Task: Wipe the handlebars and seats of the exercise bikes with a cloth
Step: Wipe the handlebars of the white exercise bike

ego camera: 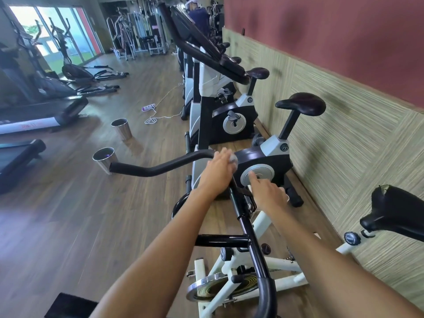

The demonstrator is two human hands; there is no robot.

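Observation:
The nearest exercise bike has a white frame [259, 226] and a black looped handlebar [160, 167] running from the left end back toward me. My left hand [218, 171] grips a small grey cloth [233, 159] against the bar's far bend. My right hand [268, 196] hovers just right of the handlebar stem, index finger stretched forward, holding nothing that I can see. This bike's black seat [394, 214] is at the right. The second bike's seat [300, 103] stands beyond it, with more seats [258, 72] in the row behind.
Two steel bins [104, 157] [121, 127] stand on the wooden floor left of the bikes. A power strip [149, 108] with a white cable lies farther on. Treadmills [34, 111] line the left side, the wall [344, 134] runs close on the right, and a person [197, 14] is at the back.

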